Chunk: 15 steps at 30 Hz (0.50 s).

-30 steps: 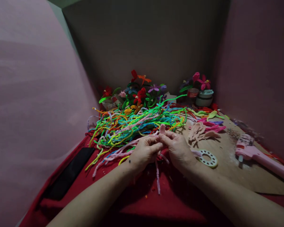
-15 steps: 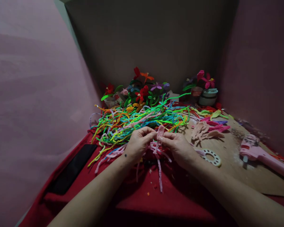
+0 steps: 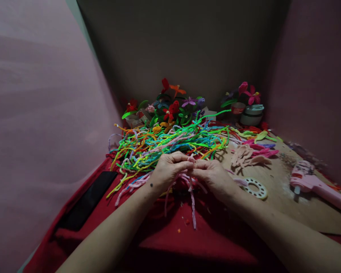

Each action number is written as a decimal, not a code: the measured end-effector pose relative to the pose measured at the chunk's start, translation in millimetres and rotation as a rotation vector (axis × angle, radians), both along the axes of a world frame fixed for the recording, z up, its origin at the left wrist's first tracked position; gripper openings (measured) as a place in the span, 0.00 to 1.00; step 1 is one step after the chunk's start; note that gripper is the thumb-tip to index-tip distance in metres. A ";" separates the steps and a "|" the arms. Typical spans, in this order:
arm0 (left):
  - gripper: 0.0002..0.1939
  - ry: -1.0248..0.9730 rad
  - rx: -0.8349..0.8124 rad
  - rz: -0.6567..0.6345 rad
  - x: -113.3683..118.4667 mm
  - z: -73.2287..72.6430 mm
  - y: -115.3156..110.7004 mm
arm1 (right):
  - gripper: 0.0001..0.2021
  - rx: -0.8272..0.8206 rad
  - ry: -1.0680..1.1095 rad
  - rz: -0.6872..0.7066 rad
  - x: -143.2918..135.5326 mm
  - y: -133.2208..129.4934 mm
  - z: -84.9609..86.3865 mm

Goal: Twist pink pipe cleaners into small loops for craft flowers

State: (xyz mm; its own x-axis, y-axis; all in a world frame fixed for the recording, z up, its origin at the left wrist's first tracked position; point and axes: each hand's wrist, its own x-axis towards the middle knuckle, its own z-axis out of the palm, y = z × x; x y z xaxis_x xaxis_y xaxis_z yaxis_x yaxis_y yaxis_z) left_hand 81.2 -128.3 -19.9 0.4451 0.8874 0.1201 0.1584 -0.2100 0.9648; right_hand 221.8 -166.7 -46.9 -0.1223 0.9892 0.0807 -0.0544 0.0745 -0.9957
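Note:
Both hands meet over the front of the red cloth (image 3: 165, 242), fingertips together. Pinched between the fingers of my left hand (image 3: 169, 168) and my right hand (image 3: 214, 175) is a pink pipe cleaner (image 3: 193, 208), whose tail hangs down below them. Its upper part, at the fingertips, is mostly covered by fingers. More pink pipe cleaners (image 3: 136, 184) lie under and beside my left hand. Behind the hands spreads a tangled heap of green, blue, yellow and orange pipe cleaners (image 3: 173, 142).
A black phone (image 3: 88, 201) lies at left. On the board (image 3: 284, 208) at right are beige petal shapes (image 3: 241, 155), a holed disc (image 3: 255, 188) and a pink glue gun (image 3: 309, 180). Fuzzy flowers (image 3: 172, 110) and a lidded jar (image 3: 252, 115) stand at the back.
My fingertips have closed together over the flat pink upper part that stood up between them earlier; only a little of it shows now. The view has shifted slightly.

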 end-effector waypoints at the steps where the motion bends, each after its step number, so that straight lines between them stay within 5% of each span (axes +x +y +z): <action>1: 0.07 0.002 0.004 0.011 0.3 0.1 -0.3 | 0.09 0.011 -0.016 0.010 0.0 -0.5 0.5; 15: 0.07 -0.202 -0.247 -0.081 2.3 -8.0 2.2 | 0.12 -0.085 0.116 0.005 -2.3 -1.1 -0.9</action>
State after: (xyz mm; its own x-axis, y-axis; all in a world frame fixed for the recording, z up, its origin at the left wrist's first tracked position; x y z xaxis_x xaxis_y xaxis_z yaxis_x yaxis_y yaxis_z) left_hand 83.5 -126.1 -27.9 0.5049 0.8632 -0.0013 -0.0491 0.0302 0.9983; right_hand 219.5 -167.7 -47.8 -0.1219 0.9925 0.0100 -0.1695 -0.0109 -0.9855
